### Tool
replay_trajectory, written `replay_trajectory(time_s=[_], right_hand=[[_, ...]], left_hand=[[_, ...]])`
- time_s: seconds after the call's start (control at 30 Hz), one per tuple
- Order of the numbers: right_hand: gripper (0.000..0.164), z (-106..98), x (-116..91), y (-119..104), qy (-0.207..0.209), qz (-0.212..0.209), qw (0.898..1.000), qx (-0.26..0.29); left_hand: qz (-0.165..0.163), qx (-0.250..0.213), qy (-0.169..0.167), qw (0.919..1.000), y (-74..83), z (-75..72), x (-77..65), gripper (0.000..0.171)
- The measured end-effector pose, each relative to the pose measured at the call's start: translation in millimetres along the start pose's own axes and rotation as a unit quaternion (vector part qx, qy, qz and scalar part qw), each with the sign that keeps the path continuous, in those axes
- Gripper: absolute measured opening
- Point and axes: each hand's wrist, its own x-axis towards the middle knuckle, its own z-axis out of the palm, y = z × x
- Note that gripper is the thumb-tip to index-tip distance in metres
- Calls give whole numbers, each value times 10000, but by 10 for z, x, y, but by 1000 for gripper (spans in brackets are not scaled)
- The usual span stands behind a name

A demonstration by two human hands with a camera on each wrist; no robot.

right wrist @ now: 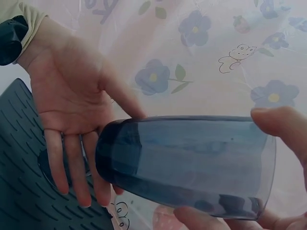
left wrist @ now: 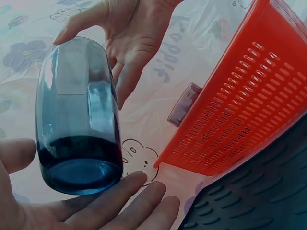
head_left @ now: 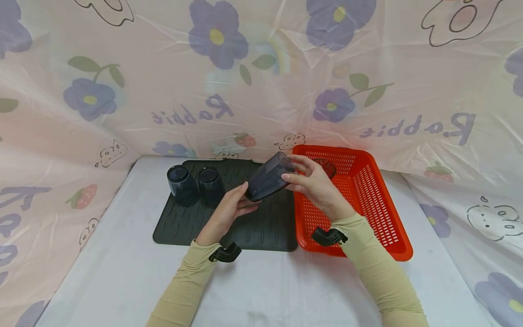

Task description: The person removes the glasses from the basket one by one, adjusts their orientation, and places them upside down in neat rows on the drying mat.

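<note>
Both hands hold a smoky blue drinking glass (head_left: pixel 267 177) tilted above the drying mat's right part. My right hand (head_left: pixel 316 184) grips it near the mouth, thumb on one side and fingers on the other, as the right wrist view shows. At the thick dark base, my left hand (head_left: pixel 229 209) pinches the glass between thumb and index finger; its other fingers extend past it. Two more dark glasses, one at the left (head_left: pixel 182 186) and one beside it (head_left: pixel 210 187), stand on the black mat (head_left: pixel 261 229), apparently upside down.
A red perforated plastic basket (head_left: pixel 392 213) stands right of the mat, under my right hand. Inside its far left part lies a see-through glass (head_left: pixel 328 168), partly hidden by that hand. A patterned curtain (head_left: pixel 269 91) hangs behind the white table (head_left: pixel 261 290).
</note>
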Motion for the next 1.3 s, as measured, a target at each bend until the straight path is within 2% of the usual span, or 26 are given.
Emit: replay_trajectory(time_s=[0.43, 0.9, 1.3], right_hand=[[60, -17, 1, 38, 67, 216, 9997, -102], [59, -19, 6, 63, 29, 609, 9975, -353], [65, -56, 13, 136, -51, 805, 9947, -644]], left_hand=[[-63, 468, 293, 9985, 48, -35, 7, 53], [114, 460, 923, 9946, 98, -84, 20, 47], [257, 449, 1208, 9913, 173, -147, 70, 43]])
